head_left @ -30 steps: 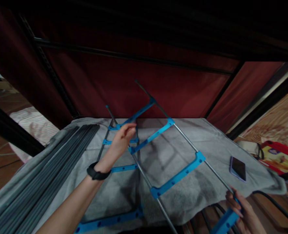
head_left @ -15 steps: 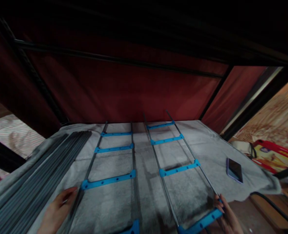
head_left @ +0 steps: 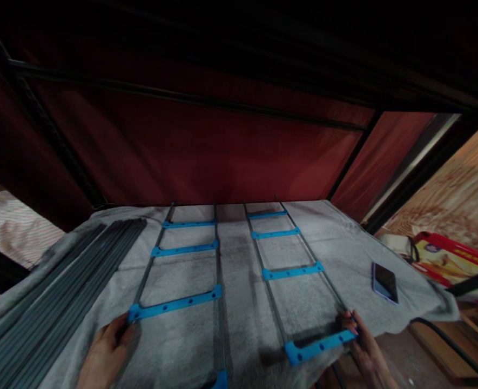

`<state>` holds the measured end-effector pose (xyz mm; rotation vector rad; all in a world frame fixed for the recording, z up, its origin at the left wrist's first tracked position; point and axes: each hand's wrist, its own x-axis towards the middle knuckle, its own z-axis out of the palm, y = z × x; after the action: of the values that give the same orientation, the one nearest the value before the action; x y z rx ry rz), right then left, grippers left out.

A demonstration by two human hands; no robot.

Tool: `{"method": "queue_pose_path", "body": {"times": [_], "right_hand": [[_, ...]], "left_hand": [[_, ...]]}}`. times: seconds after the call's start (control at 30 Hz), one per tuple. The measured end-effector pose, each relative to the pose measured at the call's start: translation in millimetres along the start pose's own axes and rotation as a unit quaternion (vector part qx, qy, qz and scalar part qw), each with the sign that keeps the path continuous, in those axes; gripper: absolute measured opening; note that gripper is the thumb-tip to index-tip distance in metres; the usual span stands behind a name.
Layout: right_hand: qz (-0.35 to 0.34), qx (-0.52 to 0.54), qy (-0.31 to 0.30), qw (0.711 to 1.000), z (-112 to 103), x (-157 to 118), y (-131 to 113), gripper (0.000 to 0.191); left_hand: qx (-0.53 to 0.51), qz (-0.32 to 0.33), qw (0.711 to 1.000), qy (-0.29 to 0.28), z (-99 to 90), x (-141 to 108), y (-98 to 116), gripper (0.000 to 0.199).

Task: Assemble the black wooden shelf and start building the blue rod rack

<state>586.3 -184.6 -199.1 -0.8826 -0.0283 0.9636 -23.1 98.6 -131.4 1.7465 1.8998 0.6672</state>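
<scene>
Your two hands were well apart, each at a different ladder-like frame laid on the gray cloth (head_left: 409, 302). Your right hand (head_left: 366, 346) had its fingers closed round the near outer corner of the right frame (head_left: 320, 346), where its rod met the nearest blue crossbar; that joint probably gave you a firm hold and a way to steer the whole length. Your left hand (head_left: 107, 351) was at the outer end of a blue crossbar on the left frame (head_left: 174, 307), fingers curled, though whether they gripped or only touched could not be made out. The frames lay side by side with a gap between them, rods running toward the dark red panel (head_left: 214, 156), perhaps so they could be lined up. Gray rods (head_left: 68, 292) lay bundled to your left and a phone (head_left: 384, 282) to your right, both seemingly kept clear of the frames.
</scene>
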Motion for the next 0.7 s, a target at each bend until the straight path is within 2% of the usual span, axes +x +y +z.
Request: {"method": "queue_pose_path", "body": {"times": [0.1, 0.3, 0.43, 0.5, 0.6, 0.7], "right_hand": [[0.053, 0.010, 0.021, 0.998, -1.7, 6.8, -0.5, 0.025], [0.032, -0.033, 0.052, 0.998, 7.1, 12.0, 2.1, 0.024], [-0.011, -0.121, 0.115, 0.986, 16.4, 6.4, 6.6, 0.028], [-0.054, -0.209, 0.164, 0.963, 19.6, 2.8, 5.7, 0.034], [-0.128, -0.375, 0.228, 0.889, 24.0, -0.8, 0.6, 0.045], [-0.184, -0.478, 0.240, 0.825, 31.0, -2.5, -4.1, 0.044]], "left_hand": [[0.016, 0.005, 1.000, 0.001, 0.7, -2.3, 0.9, 0.064], [0.037, 0.015, 0.999, -0.006, 1.6, -4.5, 1.6, 0.063], [0.043, 0.013, 0.999, -0.013, 3.3, -3.0, -1.7, 0.066], [0.049, 0.012, 0.999, -0.020, 3.8, -3.3, -1.6, 0.068], [0.058, 0.009, 0.998, -0.017, 3.5, -4.9, 0.8, 0.069], [0.076, 0.009, 0.997, -0.018, 2.2, -6.6, 3.5, 0.068]]}}
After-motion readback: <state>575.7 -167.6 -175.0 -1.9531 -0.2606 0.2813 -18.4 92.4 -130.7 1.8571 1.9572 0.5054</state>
